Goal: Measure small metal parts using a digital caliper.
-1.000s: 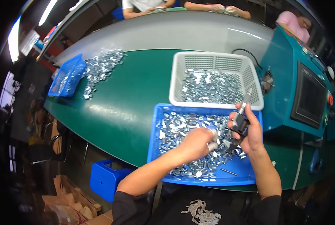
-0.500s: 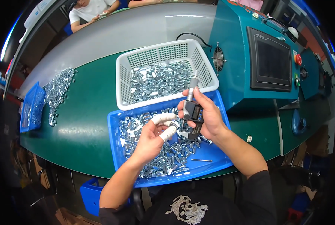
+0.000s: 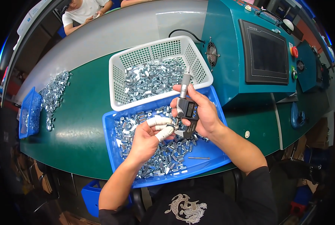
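My right hand (image 3: 207,116) is closed round a digital micrometer (image 3: 190,128), with the thimble pointing up and away and the curved frame toward me. Covered in white finger cots, the fingertips of my left hand (image 3: 145,140) pinch a small hex metal piece (image 3: 170,125), mostly hidden by them, at the micrometer's jaws. I cannot tell whether both jaws touch it. Below both hands lies a blue tray (image 3: 108,139) holding many loose, shiny, elongated hex nuts (image 3: 167,159). A thin metal pin (image 3: 198,158) lies on the tray's bare right part.
Behind the tray a white perforated basket (image 3: 114,80) holds more nuts. At left, a heap of nuts (image 3: 55,93) lies beside a small blue basket (image 3: 30,112) on the green table (image 3: 85,123). A teal machine (image 3: 227,67) with a screen stands right. Across the partition sits another person (image 3: 87,15).
The left fingertips have brought the small hex piece in to the micrometer's jaws, closing the gap between the hands. The whole view has shifted slightly.
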The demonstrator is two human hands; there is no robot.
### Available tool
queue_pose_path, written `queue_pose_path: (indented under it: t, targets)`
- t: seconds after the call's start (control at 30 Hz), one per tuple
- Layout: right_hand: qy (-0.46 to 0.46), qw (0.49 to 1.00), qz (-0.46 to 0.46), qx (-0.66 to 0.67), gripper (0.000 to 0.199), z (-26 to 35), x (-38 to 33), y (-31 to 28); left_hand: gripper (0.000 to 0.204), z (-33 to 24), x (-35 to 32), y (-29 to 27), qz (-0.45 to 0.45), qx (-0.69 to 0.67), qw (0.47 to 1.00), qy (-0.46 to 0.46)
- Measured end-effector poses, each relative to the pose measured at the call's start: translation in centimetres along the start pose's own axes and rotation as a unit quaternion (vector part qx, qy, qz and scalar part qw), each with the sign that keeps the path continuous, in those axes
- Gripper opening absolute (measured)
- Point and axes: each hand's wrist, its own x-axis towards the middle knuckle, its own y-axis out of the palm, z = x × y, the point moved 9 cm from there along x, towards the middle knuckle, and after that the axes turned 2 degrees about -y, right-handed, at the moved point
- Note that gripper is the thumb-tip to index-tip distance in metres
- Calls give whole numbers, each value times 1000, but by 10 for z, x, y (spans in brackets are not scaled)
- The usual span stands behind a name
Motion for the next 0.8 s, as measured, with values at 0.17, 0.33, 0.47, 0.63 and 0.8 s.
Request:
queue_pose_path:
  t: [0.17,0.33,0.47,0.63,0.8]
  targets:
    - [2,1000,12,4,49,0,-1,3,22,-1,-1,1,6,1,1000,16]
    - [-2,1000,-9,7,38,0,0,0,22,0,0,2,14,7,1000,5]
    - [-3,1000,-12,2,35,1,0,1,23,-2,-1,3,13,6,1000,0]
    - [-5,1000,-11,0,36,1,0,-1,23,-2,0,4,13,-4,1000,-1]
    - [-2,1000,-11,15,37,2,-1,0,22,-2,-1,3,14,-5,1000,-8]
